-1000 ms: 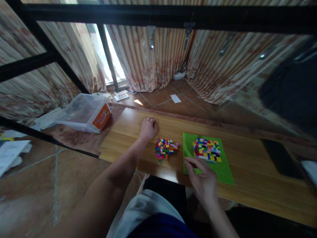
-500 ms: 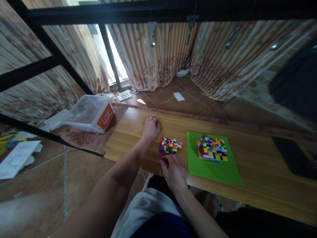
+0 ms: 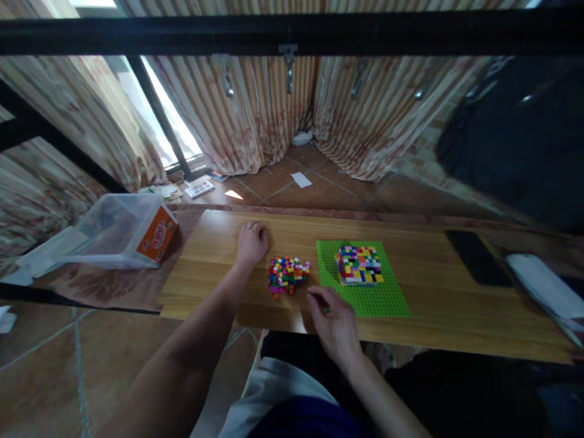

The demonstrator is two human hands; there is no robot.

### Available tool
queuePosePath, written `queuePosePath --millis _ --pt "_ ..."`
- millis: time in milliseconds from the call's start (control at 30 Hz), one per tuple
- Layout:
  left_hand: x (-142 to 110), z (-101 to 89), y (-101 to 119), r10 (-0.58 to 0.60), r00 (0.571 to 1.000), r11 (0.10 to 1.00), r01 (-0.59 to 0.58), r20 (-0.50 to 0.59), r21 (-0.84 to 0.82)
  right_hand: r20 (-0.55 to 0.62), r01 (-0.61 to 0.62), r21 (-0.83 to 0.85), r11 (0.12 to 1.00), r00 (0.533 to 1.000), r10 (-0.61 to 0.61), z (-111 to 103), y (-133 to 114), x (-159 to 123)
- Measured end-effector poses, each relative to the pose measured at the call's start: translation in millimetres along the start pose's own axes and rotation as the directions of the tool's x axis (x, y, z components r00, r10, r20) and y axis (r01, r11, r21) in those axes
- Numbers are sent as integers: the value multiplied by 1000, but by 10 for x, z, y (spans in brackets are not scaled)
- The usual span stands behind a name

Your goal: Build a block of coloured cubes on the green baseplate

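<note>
My left hand [image 3: 252,244] rests on the wooden table, its fingers curled in and nothing visible in them. Just to its lower right lies a loose pile of small coloured toy bricks [image 3: 286,275]. My right hand [image 3: 336,322] is over the table's near side, between that pile and the green baseplate [image 3: 378,308]. Its thumb and forefinger are pinched together; anything between them is too small to make out. On the baseplate stands a multicoloured block of stacked bricks [image 3: 359,266], untouched by either hand.
A dark phone-like slab [image 3: 477,257] and a white object [image 3: 545,285] lie on the table's right part. Left of the table, a clear plastic bin [image 3: 123,234] with an orange label sits on the floor. A black metal bar [image 3: 255,36] crosses above.
My right hand went from the baseplate to the near edge of the brick pile, then back right towards the baseplate. My left hand stays on the table. The view has shifted.
</note>
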State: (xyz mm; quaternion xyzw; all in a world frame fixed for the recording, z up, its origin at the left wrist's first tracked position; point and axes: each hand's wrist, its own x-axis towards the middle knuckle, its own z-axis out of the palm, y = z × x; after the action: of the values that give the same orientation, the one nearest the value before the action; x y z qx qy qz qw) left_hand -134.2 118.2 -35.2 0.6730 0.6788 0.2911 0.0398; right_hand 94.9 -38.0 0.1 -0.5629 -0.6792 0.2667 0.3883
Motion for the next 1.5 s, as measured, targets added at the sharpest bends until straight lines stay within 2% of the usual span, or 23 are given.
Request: queuePosePath --millis 200,300,367,633,867,1233,1500 --pt "25 -12 -17 10 1000 1000 -10 -1 1 -247 -91 11 996 965 91 -475 170 133" --pt "37 -22 -18 11 1000 1000 -11 11 0 -345 -136 -12 991 930 123 -627 283 205" --pt "43 -30 -17 3 1000 1000 -3 18 5 -367 -161 -32 986 920 138 -681 346 243" --pt "59 -22 -43 24 1000 1000 -24 15 8 -304 -82 -152 985 952 32 -679 396 385" --pt "48 -36 -30 32 999 999 -32 11 9 -273 12 -179 984 960 -61 -632 406 492" --pt "53 -19 -23 7 1000 1000 -7 8 10 -234 -19 -256 967 971 -43 -591 417 561" --pt "52 -15 -17 21 1000 1000 -21 1 -2 -275 -121 -221 968 960 57 -574 394 553"
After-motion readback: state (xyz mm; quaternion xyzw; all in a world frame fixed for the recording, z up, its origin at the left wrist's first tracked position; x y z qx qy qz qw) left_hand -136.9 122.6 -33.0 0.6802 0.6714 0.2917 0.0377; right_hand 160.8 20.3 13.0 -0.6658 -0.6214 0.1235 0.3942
